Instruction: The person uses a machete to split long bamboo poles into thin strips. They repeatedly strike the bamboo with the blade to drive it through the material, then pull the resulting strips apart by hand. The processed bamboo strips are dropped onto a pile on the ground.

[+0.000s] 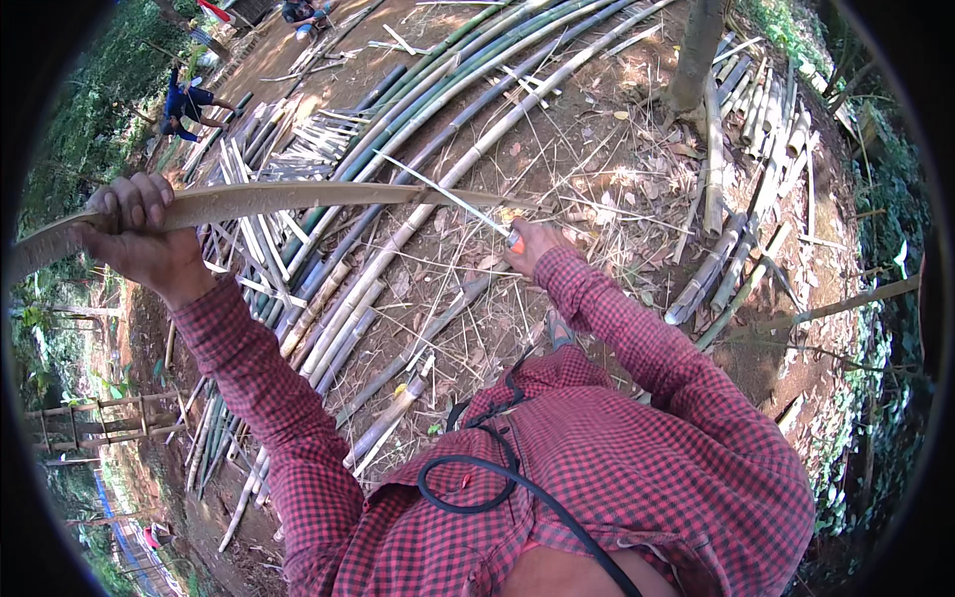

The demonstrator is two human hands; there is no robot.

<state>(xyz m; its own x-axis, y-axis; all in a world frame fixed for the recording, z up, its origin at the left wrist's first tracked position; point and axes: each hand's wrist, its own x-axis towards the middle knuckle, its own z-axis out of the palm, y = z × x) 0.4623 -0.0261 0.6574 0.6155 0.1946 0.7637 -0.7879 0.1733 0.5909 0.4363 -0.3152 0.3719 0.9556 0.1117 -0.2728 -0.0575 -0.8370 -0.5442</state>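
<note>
My left hand (pixel 149 239) is raised at the left, its fingers wrapped round a long, flat, pale bamboo strip (pixel 298 194). The strip bends from the left rim across to the middle, tapering toward its right end. Near that end, my right hand (pixel 540 245) is closed round the orange handle of a long, narrow-bladed tool, which looks like a knife (pixel 443 191). Its bright blade points up and to the left and crosses the strip in the picture. Whether blade and strip touch, I cannot tell. Both my sleeves are red checked cloth.
Long bamboo poles (pixel 398 234) lie diagonally across the ground, with split pieces (pixel 313 144) piled at the far left. A tree trunk (pixel 696 55) stands at the far right beside more cut bamboo (pixel 761 109). One person (pixel 187 107) is at the far left, another (pixel 301 14) sits farther back.
</note>
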